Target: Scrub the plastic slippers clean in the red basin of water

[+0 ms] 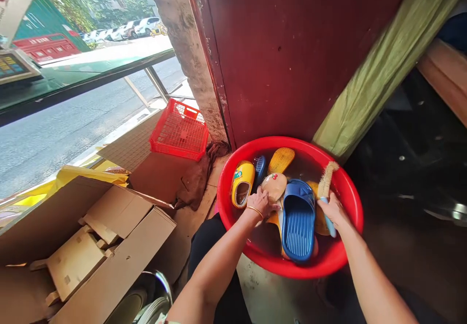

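From the head camera, a round red plastic basin [280,140] sat on the floor at lower centre, holding water and a pile of footwear. Taking the basin as a clock face, the left hand [260,205] came in at 7 o'clock, its fingers curled over a tan slipper [273,185] near the middle and gripping it. A gold bangle [254,211] circled that wrist. The right hand [333,212] was closed around the pale blue handle of a scrubbing brush [327,217] at 3 o'clock, with the brush's natural bristles pointing up toward the rim.

A blue slide sandal [298,219] lay between the hands, reaching toward 6 o'clock. A yellow clog [242,184] sat at 9 o'clock, a dark blue sandal [260,168] at 11, and an orange-yellow sole [280,161] at 12.

Behind the basin stood a dark red wall [292,46], with a green curtain [365,81] at 2 o'clock. At 10 o'clock, a red plastic crate [179,130] stood beside a crumpled brown cloth [197,178]. An open cardboard box [109,231] lay farther out at 8 o'clock, and a window [91,85] beyond it looked onto a street with parked cars [120,28].
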The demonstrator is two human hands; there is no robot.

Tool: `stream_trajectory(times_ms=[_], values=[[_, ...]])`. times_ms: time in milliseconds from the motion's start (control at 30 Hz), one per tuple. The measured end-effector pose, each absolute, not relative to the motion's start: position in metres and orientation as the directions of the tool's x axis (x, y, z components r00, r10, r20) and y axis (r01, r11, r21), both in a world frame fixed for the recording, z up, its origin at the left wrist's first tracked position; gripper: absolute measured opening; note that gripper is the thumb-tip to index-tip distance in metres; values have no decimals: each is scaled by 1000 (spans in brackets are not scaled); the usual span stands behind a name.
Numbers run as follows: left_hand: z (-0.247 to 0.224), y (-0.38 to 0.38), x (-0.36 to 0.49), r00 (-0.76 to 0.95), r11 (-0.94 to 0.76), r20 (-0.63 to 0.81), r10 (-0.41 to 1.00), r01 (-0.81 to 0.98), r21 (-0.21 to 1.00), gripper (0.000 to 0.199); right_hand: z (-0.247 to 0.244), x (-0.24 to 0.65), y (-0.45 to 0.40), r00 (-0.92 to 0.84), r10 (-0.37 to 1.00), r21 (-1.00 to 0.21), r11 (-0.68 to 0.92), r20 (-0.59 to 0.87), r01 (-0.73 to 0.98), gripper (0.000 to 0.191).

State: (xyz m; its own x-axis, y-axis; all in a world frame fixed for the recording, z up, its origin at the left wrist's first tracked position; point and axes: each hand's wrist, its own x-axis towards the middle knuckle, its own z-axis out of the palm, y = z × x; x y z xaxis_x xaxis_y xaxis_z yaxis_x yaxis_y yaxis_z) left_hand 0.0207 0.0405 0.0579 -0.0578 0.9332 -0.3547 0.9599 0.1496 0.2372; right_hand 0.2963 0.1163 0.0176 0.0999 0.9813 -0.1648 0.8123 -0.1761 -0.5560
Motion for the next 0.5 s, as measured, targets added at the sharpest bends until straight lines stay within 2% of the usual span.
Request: stream_trajectory(times_ms=[167, 267, 333, 400, 500], values=[[46, 35, 27, -111, 190, -270, 956, 939, 286, 85, 34, 292, 108, 176, 984, -549, -134, 23, 825, 66], [46, 33, 30, -93, 138, -144, 985, 931, 339, 91, 47, 291, 105, 194, 969, -540, -84, 150, 838, 69], [50, 31, 34, -30, 25, 6, 1000, 928, 373, 90, 50, 292, 107, 183, 963, -534, -51, 197, 844, 69], [55, 29, 38, 130, -177, 144, 981, 903, 391, 83, 48, 292, 110, 174, 962, -548, -31, 211, 836, 67], [58, 27, 44, 376, -432, 215, 901, 813, 390, 72, 43, 291, 113, 202, 962, -570, -62, 185, 819, 61]])
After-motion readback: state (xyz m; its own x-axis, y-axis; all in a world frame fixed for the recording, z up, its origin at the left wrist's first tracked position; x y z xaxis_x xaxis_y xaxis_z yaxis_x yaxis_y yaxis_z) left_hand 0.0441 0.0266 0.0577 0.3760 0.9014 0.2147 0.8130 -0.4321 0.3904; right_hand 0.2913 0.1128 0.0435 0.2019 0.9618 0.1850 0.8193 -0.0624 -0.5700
